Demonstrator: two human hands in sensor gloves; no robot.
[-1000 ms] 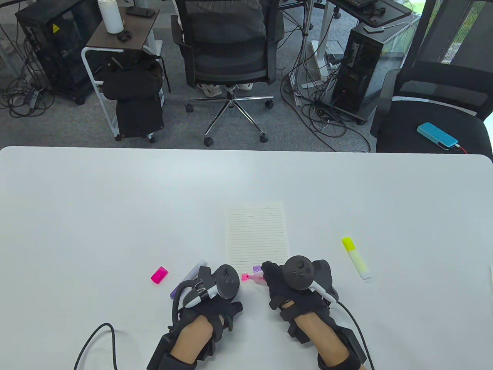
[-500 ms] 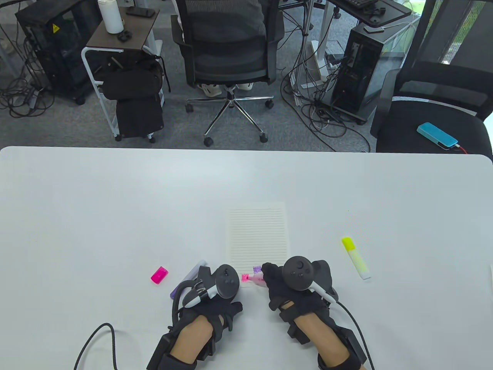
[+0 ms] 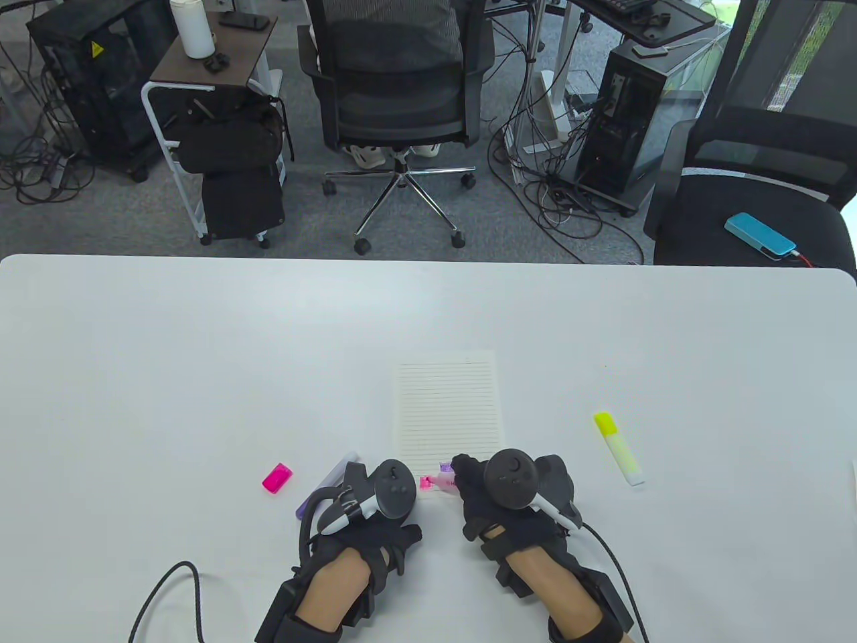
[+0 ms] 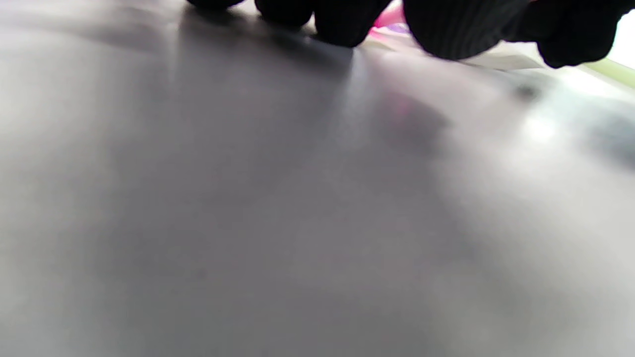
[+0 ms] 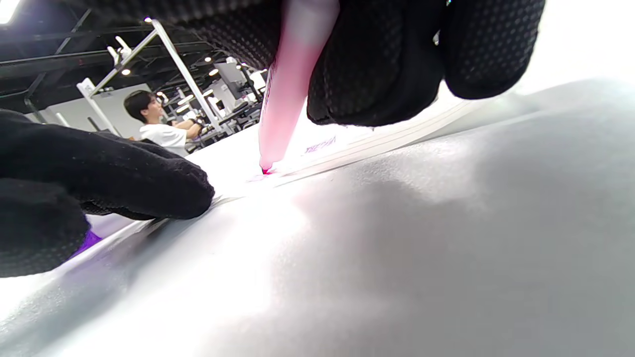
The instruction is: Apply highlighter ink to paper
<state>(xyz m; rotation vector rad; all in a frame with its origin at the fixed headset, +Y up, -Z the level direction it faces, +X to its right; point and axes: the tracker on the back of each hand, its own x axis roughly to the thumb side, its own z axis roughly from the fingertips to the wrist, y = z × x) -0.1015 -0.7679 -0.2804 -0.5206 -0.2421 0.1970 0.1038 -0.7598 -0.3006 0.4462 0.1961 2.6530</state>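
Observation:
A lined sheet of paper (image 3: 448, 405) lies on the white table (image 3: 201, 368). My right hand (image 3: 492, 485) grips a pink highlighter (image 3: 443, 481) and its tip touches the paper's near left corner, where pink ink (image 3: 426, 481) shows. In the right wrist view the pink highlighter (image 5: 287, 89) stands tip down on the paper (image 5: 347, 141). A purple mark (image 3: 444, 466) lies beside it. My left hand (image 3: 375, 495) rests flat on the table at the paper's near left edge, fingers down, holding nothing I can see.
A pink cap (image 3: 276, 478) lies left of my left hand. A purple highlighter (image 3: 326, 483) lies partly under that hand. A yellow highlighter (image 3: 618, 448) lies to the right. Office chairs and computer towers stand beyond the table's far edge.
My right hand has shifted slightly left and its tracker has tilted. The pink tip stays at the same corner. My left hand has not moved.

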